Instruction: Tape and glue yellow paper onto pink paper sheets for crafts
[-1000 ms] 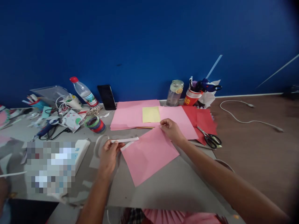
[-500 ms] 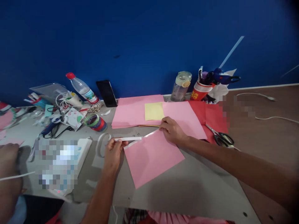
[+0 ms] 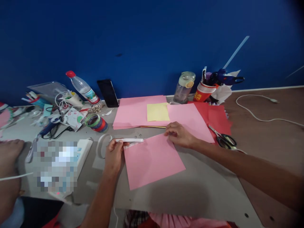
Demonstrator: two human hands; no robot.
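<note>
A pink paper sheet [image 3: 154, 161] lies at a slant on the grey table in front of me. My left hand [image 3: 115, 152] is closed on a narrow white roll of tape [image 3: 130, 140], seen edge-on above the sheet's far left corner. A whitish strip [image 3: 134, 144] shows along that part of the sheet's far edge. At the far right corner, my right hand [image 3: 179, 135] has its fingers bent and pinched on the paper; the fingertips are partly hidden. Behind it are larger pink sheets [image 3: 133, 110] with a yellow square of paper [image 3: 158, 112] on top.
Scissors [image 3: 225, 141] rest by red paper [image 3: 218, 118] at right. A water bottle [image 3: 183, 88], paper cup [image 3: 204, 91], phone [image 3: 108, 93] and red-capped bottle [image 3: 83, 88] stand along the wall. At left are a white device [image 3: 83, 152] and another person's arm [image 3: 9, 171].
The sheet has shifted slightly left and turned a little. My right hand has moved slightly right and nearer along its far edge, where the pale strip shows less. My left hand still holds the tape.
</note>
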